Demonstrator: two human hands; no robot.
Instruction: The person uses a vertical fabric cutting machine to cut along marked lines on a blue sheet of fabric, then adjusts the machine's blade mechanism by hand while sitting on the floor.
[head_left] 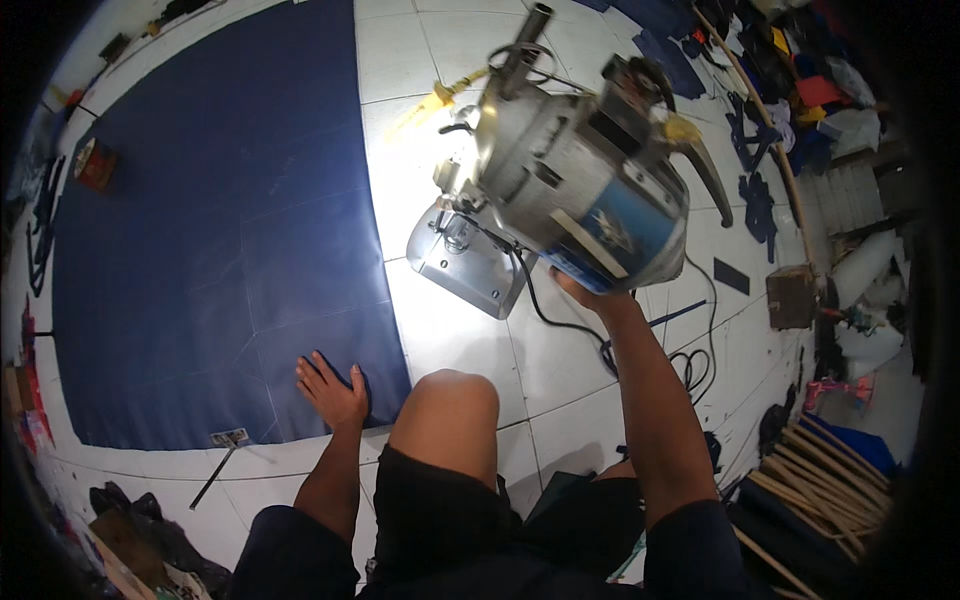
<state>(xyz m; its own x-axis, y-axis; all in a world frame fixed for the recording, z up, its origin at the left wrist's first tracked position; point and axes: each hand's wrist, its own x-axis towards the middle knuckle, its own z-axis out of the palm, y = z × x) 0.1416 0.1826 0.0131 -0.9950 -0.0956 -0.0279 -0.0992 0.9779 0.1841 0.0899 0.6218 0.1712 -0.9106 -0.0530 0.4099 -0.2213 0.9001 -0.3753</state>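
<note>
Cutting machine lifted over blue fabric on the floor

The right hand point(585, 292) grips the underside of a heavy electric fabric cutting machine point(570, 190), held tilted in the air at about 1 o'clock, its metal base plate point(465, 262) facing 7 o'clock. The left hand point(332, 392) lies released, palm down, on the near corner of the blue fabric point(200, 250) spread over the white tiled floor point(450, 340) at 10 o'clock. A bare knee point(450, 410) rises between the arms.

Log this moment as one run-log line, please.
left hand: flat on blue fabric | right hand: holding cutting machine above white tiled floor | person: kneeling
</note>
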